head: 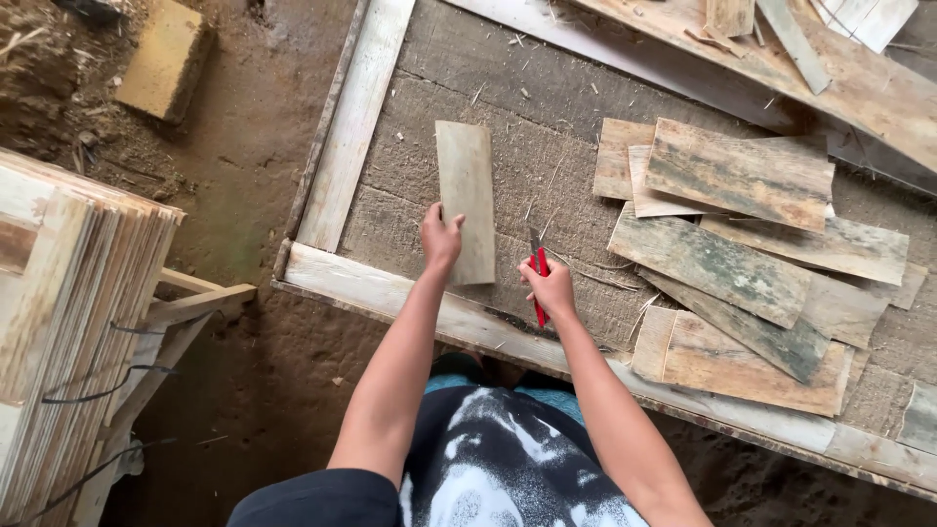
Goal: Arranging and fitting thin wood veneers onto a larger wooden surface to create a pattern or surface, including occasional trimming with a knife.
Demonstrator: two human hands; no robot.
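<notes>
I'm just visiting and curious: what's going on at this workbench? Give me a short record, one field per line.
Setting: rough wooden workbench over a dirt floor
Left hand: pressed on the lower left edge of a thin upright wood strip
Right hand: gripping a red-handled knife, blade pointing away from the person
Gap: knife lies right of the strip, apart from it
To the right: loose pile of stained veneer sheets, overlapping
Far left: bundled stack of thin boards, standing on edge

Both your arms reached forward, bare, elbows slightly bent. Your left hand [440,237] lay palm down, fingers pressed flat. Your right hand [549,285] was curled in a closed fist, knuckles up, wrist straight, just right of the left.
</notes>
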